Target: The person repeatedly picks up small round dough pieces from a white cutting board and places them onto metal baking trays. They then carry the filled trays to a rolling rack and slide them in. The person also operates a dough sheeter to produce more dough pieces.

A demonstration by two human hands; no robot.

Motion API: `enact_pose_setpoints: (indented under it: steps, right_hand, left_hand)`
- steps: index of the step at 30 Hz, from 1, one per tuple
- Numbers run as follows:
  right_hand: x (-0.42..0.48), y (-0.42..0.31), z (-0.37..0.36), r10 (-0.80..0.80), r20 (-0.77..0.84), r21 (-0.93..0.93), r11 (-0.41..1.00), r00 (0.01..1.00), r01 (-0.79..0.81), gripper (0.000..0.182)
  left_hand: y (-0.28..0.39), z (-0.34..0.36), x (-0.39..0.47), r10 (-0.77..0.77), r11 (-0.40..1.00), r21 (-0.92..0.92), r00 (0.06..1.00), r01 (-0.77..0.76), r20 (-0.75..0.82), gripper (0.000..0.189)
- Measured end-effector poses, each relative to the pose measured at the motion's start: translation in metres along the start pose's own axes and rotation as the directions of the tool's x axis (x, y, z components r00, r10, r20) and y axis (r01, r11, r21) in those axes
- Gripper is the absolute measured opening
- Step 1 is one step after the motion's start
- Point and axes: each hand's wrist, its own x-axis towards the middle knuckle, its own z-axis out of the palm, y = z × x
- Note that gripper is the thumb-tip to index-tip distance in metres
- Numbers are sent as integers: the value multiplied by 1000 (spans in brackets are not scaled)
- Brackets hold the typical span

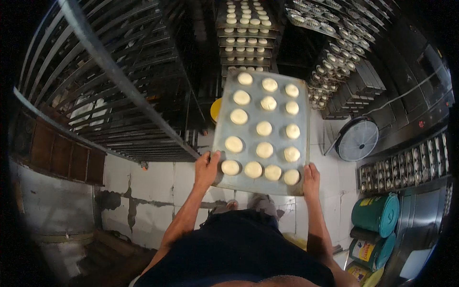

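Observation:
A metal baking tray [251,138] bearing several round, pale dough pieces [264,128] spans the middle of the view, held up in front of my body. My left hand [208,168] grips its left edge near the corner closest to me, thumb on top. On the opposite side, my right hand [311,180] holds the right edge near the same end. Both hands' fingers are partly hidden under the tray. Past the tray's far end stands a rack of stacked trays [247,53] with similar dough pieces.
An empty metal rack [143,104] stands close on the left. Shelves with metal molds [328,68], a round fan [357,139], a mold tray [403,165] and green lidded buckets [374,215] line the right. A yellow round object [216,109] is behind the tray. The tiled floor [154,186] has dark cracks.

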Motion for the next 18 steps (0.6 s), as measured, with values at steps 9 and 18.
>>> enact_pose_setpoints:
  steps: [9, 18]
  right_hand:
    - [282, -117, 64, -342, 45, 61, 939, 939, 339, 15]
    - [440, -159, 88, -198, 115, 349, 926, 973, 147, 23]
  left_hand:
    - [112, 20, 216, 57, 998, -8, 971, -61, -231, 47]
    - [161, 43, 356, 14, 998, -60, 966, -31, -256, 51]
